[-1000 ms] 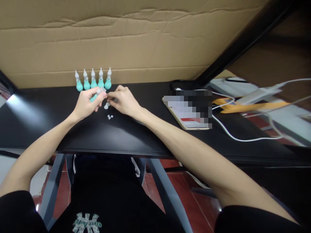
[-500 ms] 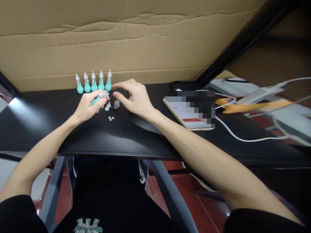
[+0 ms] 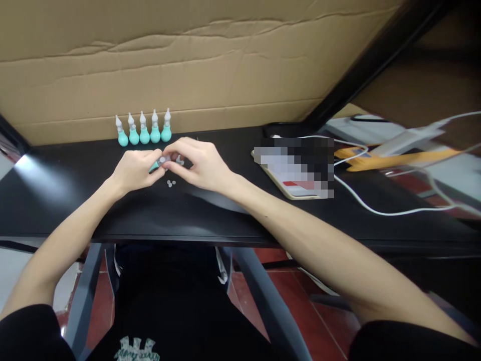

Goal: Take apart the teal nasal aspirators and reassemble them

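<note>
My left hand is wrapped round a teal bulb piece, most of it hidden by the fingers. A clear part sticks out of its right end, and the thumb and fingers of my right hand pinch that part. Behind the hands, several teal bulbs with white pointed tips stand upright in a row. Small translucent discs lie on the black table just below my fingertips. Other clear pieces are partly covered by my right hand.
To the right, a phone in a pale case, partly pixelated, rests on the black table. White cables and an orange strip are beyond it. A cardboard sheet rises behind the table.
My right hand has moved left and closed on the clear part at the end of the teal piece. My left hand has turned, with its fingers now over the bulb.
</note>
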A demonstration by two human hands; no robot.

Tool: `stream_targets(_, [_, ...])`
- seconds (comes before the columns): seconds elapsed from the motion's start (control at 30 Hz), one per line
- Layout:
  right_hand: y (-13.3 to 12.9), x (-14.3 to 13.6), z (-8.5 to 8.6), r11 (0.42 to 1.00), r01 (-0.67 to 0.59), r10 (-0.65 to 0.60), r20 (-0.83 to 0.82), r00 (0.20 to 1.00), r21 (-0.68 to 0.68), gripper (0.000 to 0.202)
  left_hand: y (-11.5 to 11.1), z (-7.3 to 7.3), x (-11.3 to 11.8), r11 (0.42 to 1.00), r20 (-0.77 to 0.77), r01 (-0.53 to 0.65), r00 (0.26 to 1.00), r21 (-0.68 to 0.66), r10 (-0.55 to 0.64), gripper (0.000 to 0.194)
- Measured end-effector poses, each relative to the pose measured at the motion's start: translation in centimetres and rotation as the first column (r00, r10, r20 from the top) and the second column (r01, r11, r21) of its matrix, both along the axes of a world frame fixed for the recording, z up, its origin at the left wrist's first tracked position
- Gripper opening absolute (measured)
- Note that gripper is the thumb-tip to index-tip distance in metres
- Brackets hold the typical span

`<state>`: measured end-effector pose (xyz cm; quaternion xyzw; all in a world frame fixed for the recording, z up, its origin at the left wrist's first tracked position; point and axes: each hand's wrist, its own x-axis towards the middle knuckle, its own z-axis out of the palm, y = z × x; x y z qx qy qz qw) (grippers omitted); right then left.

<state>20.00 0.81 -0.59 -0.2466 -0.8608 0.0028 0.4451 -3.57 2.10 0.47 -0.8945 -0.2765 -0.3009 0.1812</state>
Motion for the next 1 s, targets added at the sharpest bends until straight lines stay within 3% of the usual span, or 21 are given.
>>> stream_targets(0.17, [0.3, -0.1, -0.5, 0.989, 0.026, -0.025, -0.010, 1.000, 0.143, 0.030, 0.1, -0.2, 0.3, 0.999, 0.041, -0.016, 0.999, -0.028, 0.017, 0.023])
stream_targets(0.37, [0.3, -0.1, -1.0, 0.996, 0.079, -0.078, -0.025, 0.997, 0.035, 0.030, -0.4, -0.2, 0.8, 0.993, 0.132, -0.031, 0.990, -0.115, 0.046, 0.023])
stream_targets(0.57, [0.3, -0.3, -1.7, 0.989, 0.081, -0.072, -0.078, 0.994, 0.121, 0.028, -0.3, -0.4, 1.3, 0.983, 0.168, -0.017, 0.985, -0.183, 0.048, 0.027])
stream_targets(0.73, [0.7, -0.4, -2.2, 0.980, 0.078, -0.061, -0.098, 0.993, 0.184, 0.029, -0.8, -0.2, 1.5, 0.974, 0.130, -0.081, 0.985, -0.210, 0.110, 0.026])
stream_targets(0.87, [0.7, -0.6, -2.4, 0.966, 0.170, -0.161, -0.059, 0.985, 0.194, 0.030, -0.9, -0.2, 1.7, 0.963, 0.059, -0.144, 0.985, -0.228, 0.162, 0.024])
stream_targets(1.0, [0.5, -0.8, -2.1, 0.963, 0.177, -0.179, -0.011, 0.984, 0.203, 0.025, -1.0, -0.2, 1.7, 0.946, -0.008, -0.201, 0.979, -0.254, 0.206, 0.026])
